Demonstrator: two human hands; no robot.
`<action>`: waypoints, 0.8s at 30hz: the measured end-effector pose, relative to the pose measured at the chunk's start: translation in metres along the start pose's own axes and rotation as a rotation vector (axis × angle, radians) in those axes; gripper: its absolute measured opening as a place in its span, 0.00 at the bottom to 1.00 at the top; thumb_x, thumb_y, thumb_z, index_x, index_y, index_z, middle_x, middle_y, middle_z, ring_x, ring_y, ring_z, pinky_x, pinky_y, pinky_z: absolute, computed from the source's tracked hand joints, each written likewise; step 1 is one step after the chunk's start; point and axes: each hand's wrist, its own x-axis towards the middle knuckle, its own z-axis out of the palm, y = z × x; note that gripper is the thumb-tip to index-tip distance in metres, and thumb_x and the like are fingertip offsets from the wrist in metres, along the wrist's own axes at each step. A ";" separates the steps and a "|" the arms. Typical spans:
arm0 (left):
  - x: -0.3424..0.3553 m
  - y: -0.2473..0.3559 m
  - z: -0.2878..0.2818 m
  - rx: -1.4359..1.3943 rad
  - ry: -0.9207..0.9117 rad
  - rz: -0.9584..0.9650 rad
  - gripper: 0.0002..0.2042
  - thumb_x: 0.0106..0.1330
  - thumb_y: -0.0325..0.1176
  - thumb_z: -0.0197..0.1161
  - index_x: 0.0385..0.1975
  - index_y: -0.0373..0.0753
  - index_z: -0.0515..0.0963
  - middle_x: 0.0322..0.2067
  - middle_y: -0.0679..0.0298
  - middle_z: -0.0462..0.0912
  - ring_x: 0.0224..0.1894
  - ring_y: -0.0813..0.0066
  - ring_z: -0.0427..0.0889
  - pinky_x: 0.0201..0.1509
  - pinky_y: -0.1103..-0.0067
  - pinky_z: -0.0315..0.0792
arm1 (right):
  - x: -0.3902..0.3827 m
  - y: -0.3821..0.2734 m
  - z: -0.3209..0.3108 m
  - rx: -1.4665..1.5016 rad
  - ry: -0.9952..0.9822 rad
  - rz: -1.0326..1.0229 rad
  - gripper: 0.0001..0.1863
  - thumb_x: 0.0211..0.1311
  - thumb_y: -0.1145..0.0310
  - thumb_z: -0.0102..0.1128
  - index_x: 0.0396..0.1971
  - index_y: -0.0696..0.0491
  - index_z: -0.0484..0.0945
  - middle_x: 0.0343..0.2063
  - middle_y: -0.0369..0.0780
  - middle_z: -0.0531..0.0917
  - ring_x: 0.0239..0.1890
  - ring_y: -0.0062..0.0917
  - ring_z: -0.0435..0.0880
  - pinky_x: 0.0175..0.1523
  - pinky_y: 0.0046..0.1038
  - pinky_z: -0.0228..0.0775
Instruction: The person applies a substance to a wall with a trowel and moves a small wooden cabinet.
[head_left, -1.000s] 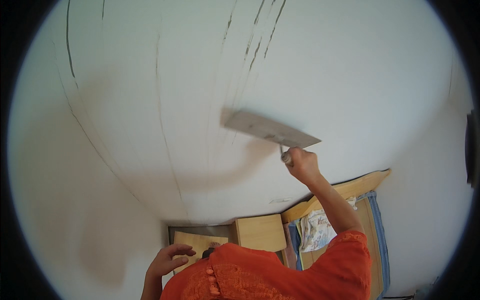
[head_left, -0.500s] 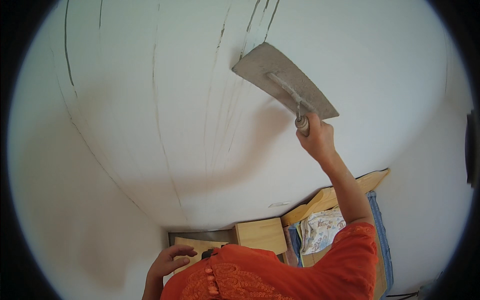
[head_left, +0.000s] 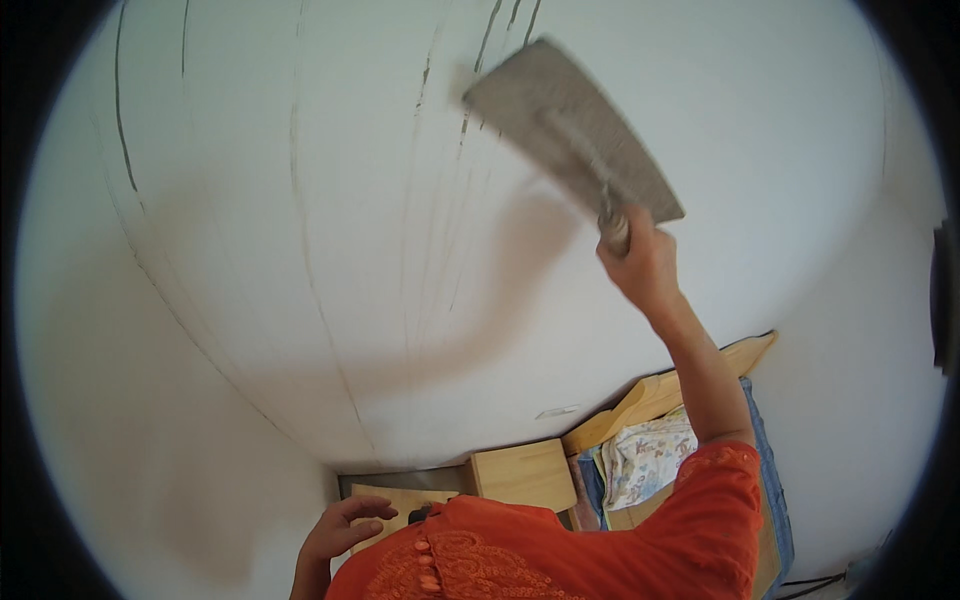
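Note:
My right hand [head_left: 642,262] is wrapped round the handle of a plastering trowel [head_left: 565,125], raised on an outstretched arm. The trowel's wide grey blade slants across the white wall [head_left: 380,250], slightly blurred. Its upper left edge is by several dark vertical streaks, and I cannot tell whether the blade touches the wall. Down at the lower left, my left hand [head_left: 345,525] is held near my body with its fingers loosely bent and apart, holding nothing.
Below the wall stand a light wooden cabinet [head_left: 522,472] and a bed with a wooden headboard [head_left: 655,398]. Patterned cloth [head_left: 640,460] lies on the bed. A flat white wall plate [head_left: 557,411] sits above the cabinet. A dark object [head_left: 940,300] hangs at the right edge.
My right hand has lifted the trowel a little higher, and the blade has turned steeper. My left hand has barely shifted.

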 end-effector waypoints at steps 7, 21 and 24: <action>0.007 -0.002 -0.005 0.001 -0.034 0.051 0.19 0.55 0.32 0.59 0.46 0.34 0.69 0.40 0.57 0.76 0.43 0.71 0.74 0.43 0.77 0.70 | -0.006 0.001 0.012 -0.008 0.010 -0.097 0.15 0.38 0.76 0.59 0.28 0.56 0.65 0.17 0.45 0.75 0.17 0.39 0.75 0.18 0.33 0.65; 0.011 -0.003 -0.005 -0.012 -0.032 0.046 0.18 0.54 0.30 0.57 0.46 0.35 0.69 0.40 0.56 0.76 0.38 0.75 0.75 0.35 0.81 0.71 | 0.004 -0.005 0.002 -0.047 -0.052 -0.071 0.17 0.37 0.76 0.60 0.30 0.55 0.65 0.18 0.45 0.76 0.19 0.40 0.76 0.21 0.35 0.67; 0.009 0.002 -0.003 -0.009 -0.022 -0.003 0.19 0.54 0.31 0.58 0.46 0.34 0.69 0.41 0.56 0.76 0.41 0.73 0.74 0.41 0.78 0.69 | 0.016 -0.010 0.002 -0.044 0.057 -0.094 0.15 0.36 0.77 0.60 0.27 0.56 0.64 0.17 0.44 0.75 0.16 0.36 0.74 0.17 0.31 0.64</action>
